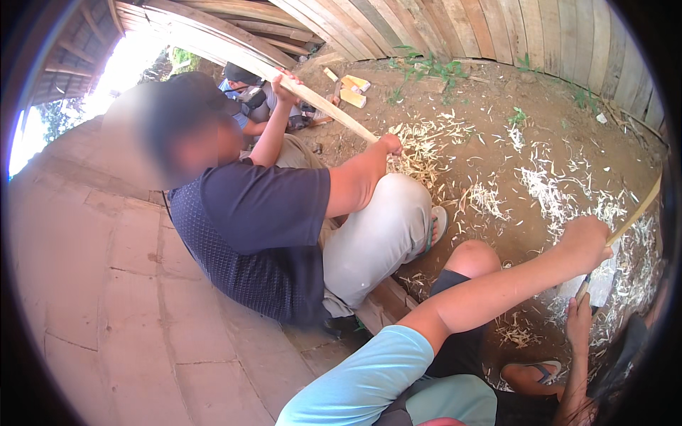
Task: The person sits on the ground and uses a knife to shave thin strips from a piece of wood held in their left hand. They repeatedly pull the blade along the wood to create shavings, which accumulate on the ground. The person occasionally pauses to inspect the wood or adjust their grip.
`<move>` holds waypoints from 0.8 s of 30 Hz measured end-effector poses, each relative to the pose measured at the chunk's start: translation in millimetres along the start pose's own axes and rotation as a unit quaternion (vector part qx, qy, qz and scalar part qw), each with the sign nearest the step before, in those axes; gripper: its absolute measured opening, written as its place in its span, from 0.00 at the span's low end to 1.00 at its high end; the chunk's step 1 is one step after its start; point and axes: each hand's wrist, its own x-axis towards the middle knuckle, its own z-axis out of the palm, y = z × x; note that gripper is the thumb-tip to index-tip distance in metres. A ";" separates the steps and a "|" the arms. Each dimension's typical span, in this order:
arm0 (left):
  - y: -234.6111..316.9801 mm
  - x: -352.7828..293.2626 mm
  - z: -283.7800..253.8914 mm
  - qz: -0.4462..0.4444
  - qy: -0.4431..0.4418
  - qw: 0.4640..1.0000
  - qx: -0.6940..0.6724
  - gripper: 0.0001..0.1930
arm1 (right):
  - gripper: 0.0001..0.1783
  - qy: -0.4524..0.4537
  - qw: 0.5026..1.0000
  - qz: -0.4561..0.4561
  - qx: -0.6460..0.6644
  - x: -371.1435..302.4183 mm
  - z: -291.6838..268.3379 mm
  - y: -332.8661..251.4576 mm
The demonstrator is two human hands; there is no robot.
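My left hand [586, 243], at the end of my outstretched arm on the right side, is closed around a thin pale wooden strip [643, 209]. The strip slants up toward the right rim. Just below it, my right hand [579, 321] grips the handle of a knife [582, 288]. The blade is mostly hidden near my left hand, so I cannot tell whether it touches the wood. A flat greyish slab [605, 280] lies beneath both hands, with pale shavings [625, 259] scattered around it.
Close on my left, a seated person [249, 213] in a dark shirt holds a long wooden pole [327, 106]. Another person [245, 92] crouches behind. Yellow-and-white blocks [353, 91] lie on the dirt floor before a wooden plank wall [511, 35]. My sandalled foot [529, 376] is near the slab.
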 end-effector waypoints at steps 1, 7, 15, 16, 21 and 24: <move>0.2 2.1 0.4 0.013 0.002 1.000 -0.001 0.12 | 0.13 -0.001 1.000 0.002 0.017 2.5 -1.0 -3.2; 1.8 2.8 11.9 0.025 -0.005 1.000 -0.006 0.11 | 0.13 -0.004 0.993 -0.026 -0.116 -0.9 -14.5 -11.6; 6.0 3.8 16.9 0.051 -0.039 0.997 0.036 0.11 | 0.17 0.011 0.985 -0.042 -0.169 -17.6 -33.2 -31.5; 5.7 1.8 17.2 0.060 -0.034 0.997 0.046 0.11 | 0.17 0.009 0.982 -0.045 -0.183 -22.5 -35.7 -36.0; 6.2 -1.8 -3.3 0.017 -0.040 0.999 -0.014 0.11 | 0.15 0.006 0.964 0.022 -0.265 -37.9 -48.5 -52.3; 1.1 0.7 -10.5 -0.001 -0.043 0.998 -0.053 0.09 | 0.15 0.032 0.960 0.015 -0.279 -30.3 -60.1 -52.7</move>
